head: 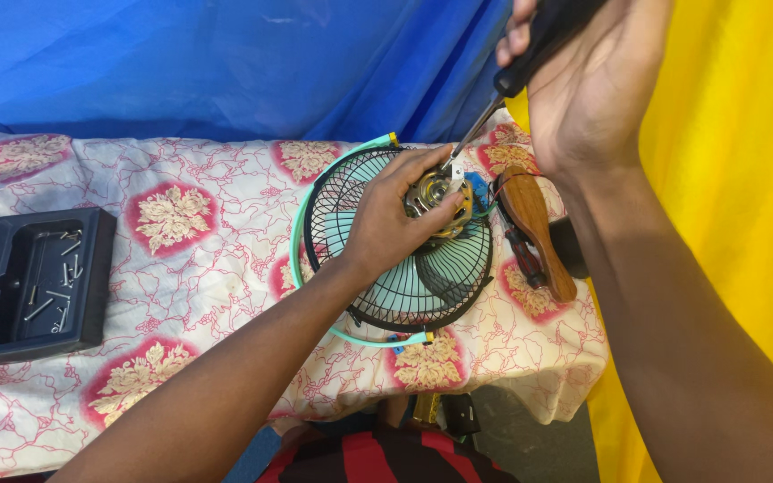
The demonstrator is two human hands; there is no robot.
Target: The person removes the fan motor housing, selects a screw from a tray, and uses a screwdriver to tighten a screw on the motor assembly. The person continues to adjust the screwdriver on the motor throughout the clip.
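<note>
a: while the flowered tablecloth fills most of the frame, what sits at the far left?

b: a black plastic tray at the left edge, with loose screws lying in its hollow. behind the table, a blue sheet covers the upper left of the frame.

a: and the middle?

b: a round black wire fan guard with a pale green rim lies flat on the cloth, right of centre. a brass-coloured motor sits at its hub.

a: the left hand?

b: the left hand comes in from the lower left and lies over the guard, fingers curled around the motor, thumb on its near side, holding it.

a: the right?

b: the right hand, in the upper right of the frame, is closed around the black handle of a screwdriver. its shaft slants down and left, and the tip meets the top of the motor, just by the left fingertips.

a: further right?

b: a brown wooden handle lies just beside the guard, with a dark tool against it. a yellow sheet fills the right edge.
</note>
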